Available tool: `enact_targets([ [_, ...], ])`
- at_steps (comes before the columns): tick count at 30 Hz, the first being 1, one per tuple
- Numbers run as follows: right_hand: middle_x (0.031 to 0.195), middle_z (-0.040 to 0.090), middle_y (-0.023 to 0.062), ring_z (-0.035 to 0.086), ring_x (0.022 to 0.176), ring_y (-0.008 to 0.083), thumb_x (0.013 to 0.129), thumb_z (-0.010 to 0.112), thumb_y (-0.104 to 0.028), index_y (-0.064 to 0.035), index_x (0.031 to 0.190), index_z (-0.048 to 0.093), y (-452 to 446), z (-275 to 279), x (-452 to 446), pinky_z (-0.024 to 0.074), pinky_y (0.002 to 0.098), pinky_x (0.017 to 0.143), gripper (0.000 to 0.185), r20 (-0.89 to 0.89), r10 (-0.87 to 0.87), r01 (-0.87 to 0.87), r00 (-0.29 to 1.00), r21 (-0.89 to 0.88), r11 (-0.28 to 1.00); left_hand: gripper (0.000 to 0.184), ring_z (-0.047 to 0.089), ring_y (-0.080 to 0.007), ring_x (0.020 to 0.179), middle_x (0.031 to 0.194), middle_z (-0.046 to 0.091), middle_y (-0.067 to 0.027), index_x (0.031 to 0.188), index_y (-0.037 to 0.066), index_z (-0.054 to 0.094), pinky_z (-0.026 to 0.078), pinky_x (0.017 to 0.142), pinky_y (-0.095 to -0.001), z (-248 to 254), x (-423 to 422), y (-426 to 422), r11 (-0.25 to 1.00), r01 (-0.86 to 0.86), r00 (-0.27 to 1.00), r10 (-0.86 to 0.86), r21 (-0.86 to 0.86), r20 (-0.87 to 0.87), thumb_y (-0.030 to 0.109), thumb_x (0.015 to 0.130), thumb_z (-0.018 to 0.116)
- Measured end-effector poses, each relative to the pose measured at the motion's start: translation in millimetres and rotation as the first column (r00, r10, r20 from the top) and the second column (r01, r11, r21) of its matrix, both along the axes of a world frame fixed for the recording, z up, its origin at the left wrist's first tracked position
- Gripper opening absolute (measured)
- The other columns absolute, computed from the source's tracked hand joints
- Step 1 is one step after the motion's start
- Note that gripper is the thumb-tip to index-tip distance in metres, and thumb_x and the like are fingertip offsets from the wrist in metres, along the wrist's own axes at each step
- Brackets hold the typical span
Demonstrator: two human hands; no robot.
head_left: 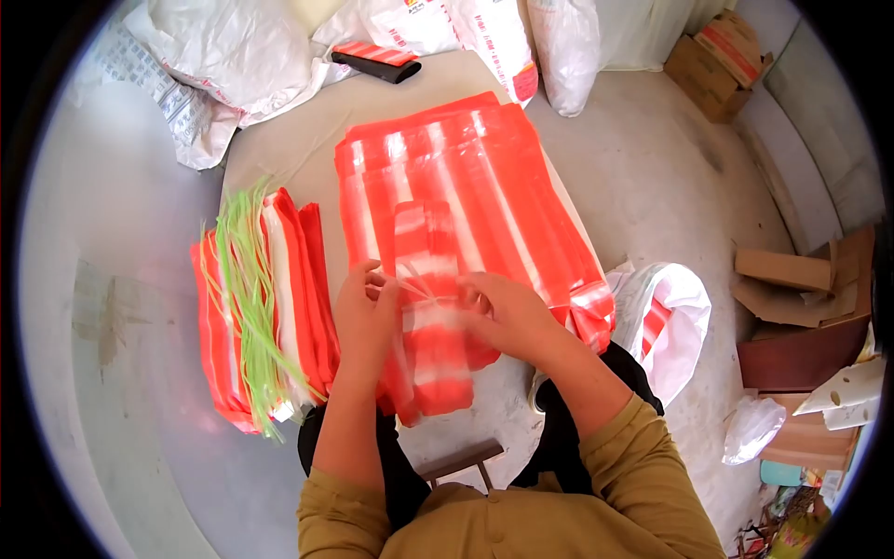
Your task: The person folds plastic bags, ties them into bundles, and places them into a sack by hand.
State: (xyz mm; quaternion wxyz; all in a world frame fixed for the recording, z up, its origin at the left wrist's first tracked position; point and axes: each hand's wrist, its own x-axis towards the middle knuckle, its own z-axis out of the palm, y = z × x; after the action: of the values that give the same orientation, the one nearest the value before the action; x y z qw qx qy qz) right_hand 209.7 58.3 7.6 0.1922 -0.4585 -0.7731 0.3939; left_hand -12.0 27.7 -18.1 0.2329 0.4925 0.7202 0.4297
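Note:
A folded bundle of red-and-white striped plastic bags (430,238) lies lengthwise before me, its near part blurred. My left hand (370,303) is at its left side, fingers curled in a pinch on a thin pale plastic strand (419,287) that crosses the bundle. From the right, my right hand (498,312) pinches the other part of this strand, fingers closed; the exact grip is partly blurred. Beneath the bundle spreads a large stack of flat striped bags (503,177). To the left, loose green plastic strands (250,298) drape over another striped pile (303,279).
A dark roll with striped plastic (377,61) rests at the table's (279,154) far edge. White sacks (233,56) stand behind. An open white sack (684,321) with striped plastic is on the right floor, near cardboard boxes (805,289). A small stool (463,461) shows between my legs.

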Motion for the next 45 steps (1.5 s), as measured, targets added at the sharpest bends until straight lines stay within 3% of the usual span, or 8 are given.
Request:
enact_targets([
  [5, 0.123, 0.069, 0.0172, 0.067, 0.113, 0.0322, 0.100, 0.063, -0.031, -0.0074, 0.151, 0.047, 5.0, -4.4, -18.9, 0.0534, 0.0427, 0.095, 0.059, 0.204, -0.017, 0.013, 0.979, 0.021, 1.000, 0.051, 0.064, -0.0151, 0.092, 0.109, 0.066, -0.0078, 0.144, 0.004, 0.050, 0.054, 0.081, -0.0287, -4.5, -1.4, -26.2, 0.984, 0.176, 0.975, -0.170, -0.030, 0.141, 0.010, 0.096, 0.067],
  [9, 0.134, 0.064, 0.0171, 0.065, 0.117, 0.0313, 0.102, 0.060, -0.029, -0.0084, 0.153, 0.044, -4.2, -8.4, -30.0, 0.0539, 0.0421, 0.095, 0.057, -0.373, -0.012, -0.069, 0.928, -0.204, 0.976, 0.059, 0.064, -0.0198, 0.103, 0.124, 0.065, -0.0119, 0.151, 0.004, 0.045, 0.055, 0.087, -0.0322, -4.2, -9.6, -36.7, 0.990, 0.137, 0.947, -0.120, -0.037, 0.298, 0.016, 0.097, 0.068],
  [11, 0.138, 0.061, 0.0163, 0.064, 0.121, 0.0296, 0.104, 0.059, -0.028, -0.0074, 0.153, 0.044, -13.1, -11.0, -36.5, 0.0534, 0.0415, 0.096, 0.056, -0.825, 0.021, -0.337, 0.564, -0.207, 0.918, 0.062, 0.064, -0.0216, 0.109, 0.131, 0.063, -0.0120, 0.153, 0.004, 0.042, 0.055, 0.091, -0.0337, 1.3, -18.0, -40.3, 0.997, 0.071, 0.832, -0.038, -0.039, 0.553, 0.017, 0.098, 0.068],
  [12, 0.141, 0.059, 0.0154, 0.062, 0.124, 0.0286, 0.104, 0.059, -0.028, -0.0069, 0.154, 0.042, -14.2, -14.9, -40.0, 0.0522, 0.0410, 0.098, 0.057, -0.803, -0.071, -0.277, 0.591, -0.285, 0.918, 0.062, 0.063, -0.0242, 0.117, 0.137, 0.060, -0.0120, 0.154, 0.004, 0.040, 0.054, 0.098, -0.0369, -2.0, -22.2, -40.9, 0.997, 0.055, 0.457, -0.073, 0.053, 0.886, 0.016, 0.099, 0.067],
  [16, 0.147, 0.054, 0.0117, 0.053, 0.133, 0.0227, 0.106, 0.057, -0.024, -0.0049, 0.157, 0.037, -5.0, -33.7, -55.8, 0.0453, 0.0370, 0.108, 0.058, -0.610, -0.254, 0.016, 0.750, -0.368, 0.930, 0.062, 0.062, -0.0240, 0.121, 0.138, 0.060, -0.0113, 0.152, 0.005, 0.040, 0.053, 0.103, -0.0403, 10.8, -29.9, -39.9, 0.989, 0.150, 0.349, -0.049, -0.005, 0.936, 0.009, 0.097, 0.068],
  [26, 0.139, 0.056, 0.0084, 0.055, 0.126, 0.0161, 0.108, 0.056, -0.026, 0.0001, 0.151, 0.042, -26.6, -16.8, -74.1, 0.0452, 0.0325, 0.107, 0.053, -0.595, -0.508, -0.128, 0.623, -0.718, 0.684, 0.047, 0.060, -0.0198, 0.123, 0.138, 0.059, -0.0085, 0.148, 0.008, 0.045, 0.049, 0.105, -0.0374, 2.9, -10.7, -40.7, 0.993, 0.052, 0.340, -0.119, 0.108, 0.933, 0.007, 0.103, 0.059],
  [38, 0.109, 0.070, 0.0021, 0.064, 0.100, 0.0085, 0.102, 0.063, -0.018, 0.0003, 0.128, 0.065, -28.6, 3.8, -50.2, 0.0521, 0.0283, 0.089, 0.032, -0.388, -0.121, -0.038, 0.914, -0.379, 0.925, 0.046, 0.059, -0.0260, 0.126, 0.141, 0.058, -0.0105, 0.146, 0.005, 0.046, 0.050, 0.107, -0.0450, -4.0, -12.3, -45.8, 0.965, 0.052, 0.097, -0.260, 0.256, 0.961, 0.020, 0.105, 0.060],
  [45, 0.098, 0.069, -0.0012, 0.059, 0.085, 0.0053, 0.101, 0.064, -0.019, 0.0000, 0.119, 0.068, -34.0, -29.9, -50.7, 0.0501, 0.0261, 0.075, 0.026, -0.469, -0.112, -0.098, 0.876, -0.400, 0.912, 0.046, 0.060, -0.0289, 0.126, 0.141, 0.058, -0.0134, 0.144, 0.001, 0.047, 0.051, 0.108, -0.0470, 10.4, -10.5, -45.2, 0.987, -0.029, 0.178, -0.151, 0.159, 0.972, 0.028, 0.108, 0.055],
])
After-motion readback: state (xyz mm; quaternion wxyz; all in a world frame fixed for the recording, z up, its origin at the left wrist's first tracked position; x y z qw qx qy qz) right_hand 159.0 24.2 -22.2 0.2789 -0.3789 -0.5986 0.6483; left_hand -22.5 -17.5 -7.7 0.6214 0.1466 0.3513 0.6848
